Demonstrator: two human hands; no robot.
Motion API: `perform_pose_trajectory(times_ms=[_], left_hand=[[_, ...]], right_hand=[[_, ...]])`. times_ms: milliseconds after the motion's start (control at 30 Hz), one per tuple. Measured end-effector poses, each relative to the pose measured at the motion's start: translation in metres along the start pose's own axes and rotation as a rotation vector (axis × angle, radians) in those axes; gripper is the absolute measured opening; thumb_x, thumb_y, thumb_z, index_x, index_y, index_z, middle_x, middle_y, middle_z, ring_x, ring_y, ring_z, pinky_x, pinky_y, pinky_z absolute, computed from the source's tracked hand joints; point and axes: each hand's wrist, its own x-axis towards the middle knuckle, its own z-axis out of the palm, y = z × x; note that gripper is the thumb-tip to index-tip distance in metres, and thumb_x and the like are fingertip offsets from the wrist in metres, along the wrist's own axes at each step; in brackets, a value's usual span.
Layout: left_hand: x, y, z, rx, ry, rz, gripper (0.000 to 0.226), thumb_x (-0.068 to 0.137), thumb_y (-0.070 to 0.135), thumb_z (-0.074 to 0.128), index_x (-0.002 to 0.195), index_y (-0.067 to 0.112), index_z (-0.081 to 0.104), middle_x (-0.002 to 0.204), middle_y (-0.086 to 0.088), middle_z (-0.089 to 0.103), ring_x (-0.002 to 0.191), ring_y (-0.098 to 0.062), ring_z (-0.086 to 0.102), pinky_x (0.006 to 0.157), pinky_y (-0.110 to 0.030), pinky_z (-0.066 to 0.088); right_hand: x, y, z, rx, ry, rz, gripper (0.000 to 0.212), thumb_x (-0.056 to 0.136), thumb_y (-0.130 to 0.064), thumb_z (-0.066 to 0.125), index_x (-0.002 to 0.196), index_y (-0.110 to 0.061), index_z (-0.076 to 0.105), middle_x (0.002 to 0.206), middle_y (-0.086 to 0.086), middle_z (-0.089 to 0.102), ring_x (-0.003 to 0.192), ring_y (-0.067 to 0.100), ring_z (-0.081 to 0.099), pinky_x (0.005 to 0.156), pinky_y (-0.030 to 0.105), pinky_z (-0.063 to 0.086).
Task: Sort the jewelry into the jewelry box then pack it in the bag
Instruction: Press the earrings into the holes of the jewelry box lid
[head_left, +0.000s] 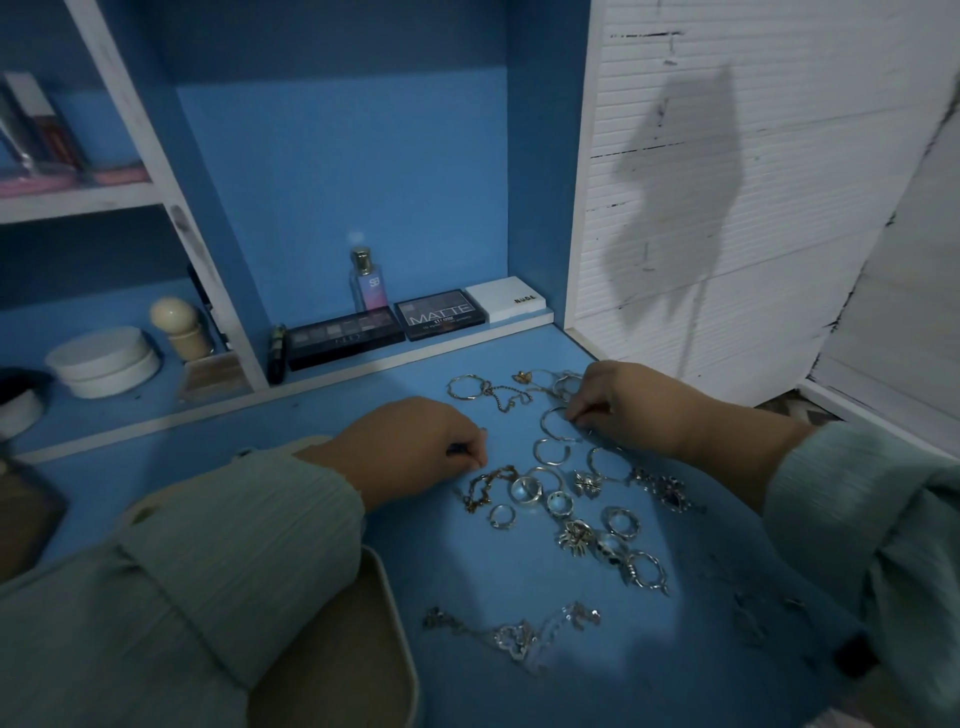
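Loose jewelry lies spread on the blue desk: several silver rings (561, 503), hoop earrings (550, 451), a gold chain (488, 486) and a butterfly necklace (511, 635) near the front. My left hand (415, 447) rests on the desk left of the pile, fingers curled, fingertips pinched beside the gold chain; what it pinches is too small to tell. My right hand (628, 408) pinches the edge of a silver hoop (557, 422) at the pile's back right. A beige open jewelry box (395, 597) shows under my left sleeve.
Makeup palettes (345, 338), a perfume bottle (368, 283) and a white NUDE box (511, 301) line the back ledge. A round white container (104, 361) sits on the left shelf. A white slatted panel (727, 208) stands to the right.
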Motion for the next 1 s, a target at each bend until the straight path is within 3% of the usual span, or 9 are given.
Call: perform_pose_trajectory(times_ms=[433,567,667,867,1000], left_hand=[[-0.002,0.001,0.002,0.025,-0.011,0.013,0.013,0.092,0.022,0.056,0.099,0.022,0.067,0.131,0.014,0.054,0.120,0.000,0.048,0.094,-0.016,0.033],[-0.004,0.006,-0.001,0.050,0.015,0.017,0.016,0.093,0.025,0.054,0.103,0.023,0.065,0.132,0.014,0.053,0.119,-0.003,0.048,0.095,-0.019,0.033],[-0.005,0.012,-0.003,0.044,0.026,0.010,0.017,0.093,0.026,0.053,0.105,0.024,0.065,0.121,0.011,0.060,0.109,-0.004,0.052,0.090,-0.017,0.035],[-0.014,0.020,-0.001,0.033,0.052,0.046,0.015,0.093,0.028,0.052,0.103,0.028,0.064,0.097,0.016,0.056,0.089,0.000,0.050,0.075,-0.013,0.036],[-0.023,0.022,0.002,0.039,-0.005,0.056,0.013,0.093,0.029,0.053,0.100,0.029,0.064,0.092,0.017,0.055,0.088,-0.001,0.051,0.080,-0.018,0.040]], right_hand=[[-0.019,-0.002,-0.004,0.054,0.028,-0.090,0.014,0.082,-0.012,0.069,0.094,-0.012,0.075,0.094,-0.002,0.057,0.087,0.011,0.056,0.080,0.012,0.039],[-0.034,-0.003,-0.014,0.093,0.021,-0.117,0.010,0.079,-0.009,0.072,0.088,-0.012,0.075,0.081,-0.013,0.054,0.076,-0.005,0.054,0.069,0.002,0.036],[-0.048,-0.007,-0.023,0.129,-0.047,-0.102,0.010,0.079,-0.012,0.072,0.088,-0.014,0.075,0.077,-0.015,0.055,0.075,-0.009,0.053,0.067,0.004,0.037],[-0.070,-0.018,-0.021,0.214,-0.174,-0.074,0.026,0.077,-0.022,0.074,0.102,-0.025,0.069,0.083,-0.013,0.055,0.074,0.005,0.055,0.072,0.016,0.046],[-0.077,-0.024,-0.015,0.163,-0.186,-0.086,0.027,0.078,-0.018,0.073,0.105,-0.022,0.070,0.084,-0.016,0.052,0.076,-0.003,0.054,0.073,0.006,0.038]])
